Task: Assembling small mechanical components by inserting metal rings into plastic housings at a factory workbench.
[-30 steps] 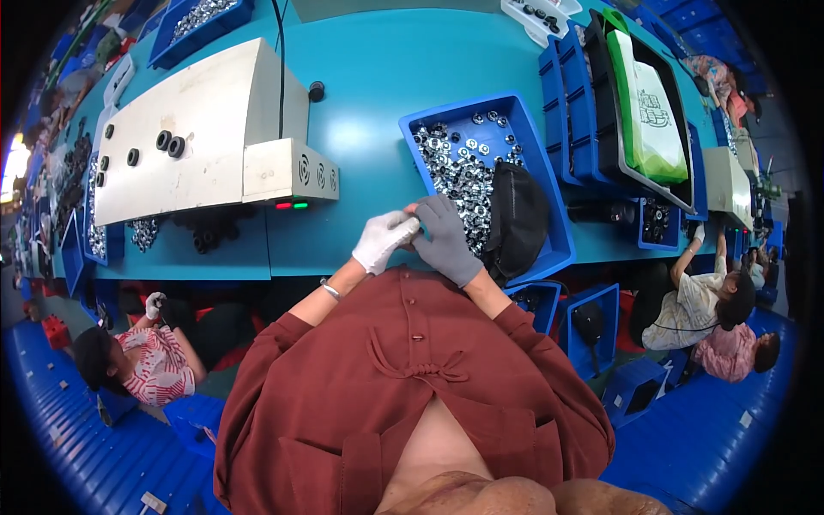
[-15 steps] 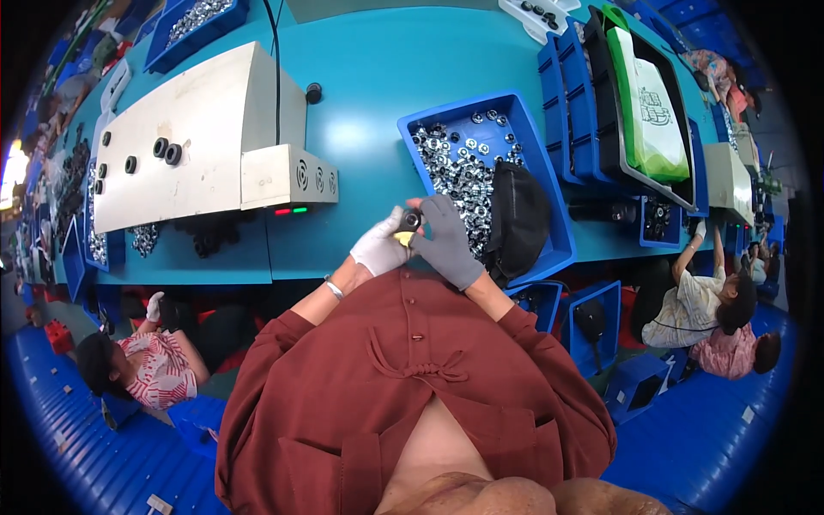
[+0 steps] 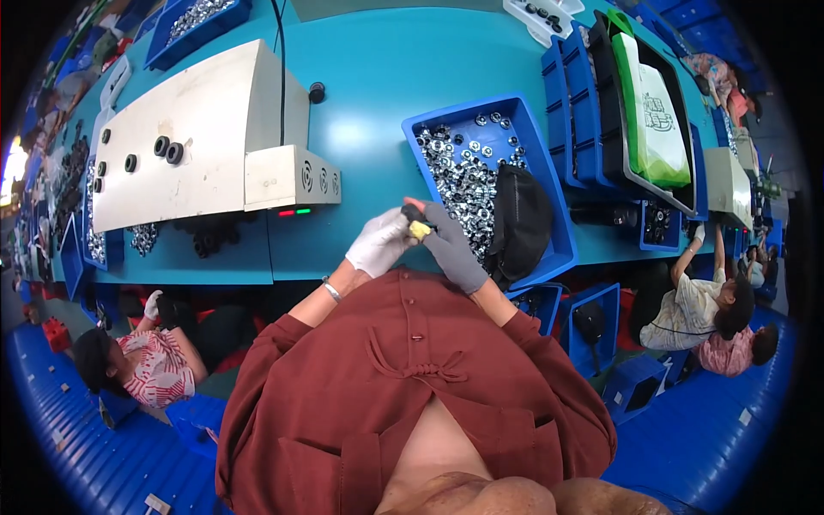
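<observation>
Gloved fingers [image 3: 393,223] half-bury the black part [image 3: 413,212] — can't tell its shape. Black pouch [image 3: 525,219] hides some of the blue tray [image 3: 563,251], and the top-left bin [image 3: 202,40] runs off-frame.

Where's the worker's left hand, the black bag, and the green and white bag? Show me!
Left hand [image 3: 376,244]: head view, on the back of the hand.
Black bag [image 3: 524,221]: head view, middle of its upper side.
Green and white bag [image 3: 659,120]: head view, on its white part.
</observation>
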Tool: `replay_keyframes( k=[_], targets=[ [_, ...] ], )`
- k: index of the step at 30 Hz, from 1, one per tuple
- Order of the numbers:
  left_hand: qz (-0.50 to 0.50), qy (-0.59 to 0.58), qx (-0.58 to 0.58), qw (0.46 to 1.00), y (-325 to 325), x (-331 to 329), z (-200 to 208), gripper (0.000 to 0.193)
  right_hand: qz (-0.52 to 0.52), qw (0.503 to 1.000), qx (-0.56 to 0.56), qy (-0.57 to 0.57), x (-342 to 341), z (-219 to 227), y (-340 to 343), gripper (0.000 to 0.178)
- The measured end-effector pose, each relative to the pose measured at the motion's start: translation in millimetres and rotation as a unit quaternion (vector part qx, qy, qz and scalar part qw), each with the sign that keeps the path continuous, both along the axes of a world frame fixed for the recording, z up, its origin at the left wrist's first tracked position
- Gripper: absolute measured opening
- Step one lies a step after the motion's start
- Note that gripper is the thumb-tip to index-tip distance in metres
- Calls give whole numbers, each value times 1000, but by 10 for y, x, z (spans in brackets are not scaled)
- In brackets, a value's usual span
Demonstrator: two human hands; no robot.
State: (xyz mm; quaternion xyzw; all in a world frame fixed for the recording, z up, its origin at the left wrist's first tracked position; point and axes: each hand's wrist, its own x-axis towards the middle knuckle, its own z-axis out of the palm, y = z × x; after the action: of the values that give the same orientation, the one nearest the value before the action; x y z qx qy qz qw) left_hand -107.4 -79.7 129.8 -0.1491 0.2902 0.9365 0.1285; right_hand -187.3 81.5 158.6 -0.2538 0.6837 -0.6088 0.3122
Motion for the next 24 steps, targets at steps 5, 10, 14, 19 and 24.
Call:
replay_keyframes(
  k=[5,10,14,19,24],
  targets=[
    [72,-87,-255,960,-7,72,57,31,-81,955,-84,-274,122,-58,-56,44],
    [54,-47,-353,933,-61,206,41,28,-65,978,2,-198,159,-113,-138,29],
    [58,-17,-495,867,-51,274,146,33,-81,985,16,-149,249,-87,-228,21],
    [100,-17,-467,878,-29,377,23,36,-118,957,-72,-255,406,-282,-261,21],
    [97,-33,-358,928,-70,460,-24,36,-98,882,-125,-443,375,-203,-214,25]
  ],
)
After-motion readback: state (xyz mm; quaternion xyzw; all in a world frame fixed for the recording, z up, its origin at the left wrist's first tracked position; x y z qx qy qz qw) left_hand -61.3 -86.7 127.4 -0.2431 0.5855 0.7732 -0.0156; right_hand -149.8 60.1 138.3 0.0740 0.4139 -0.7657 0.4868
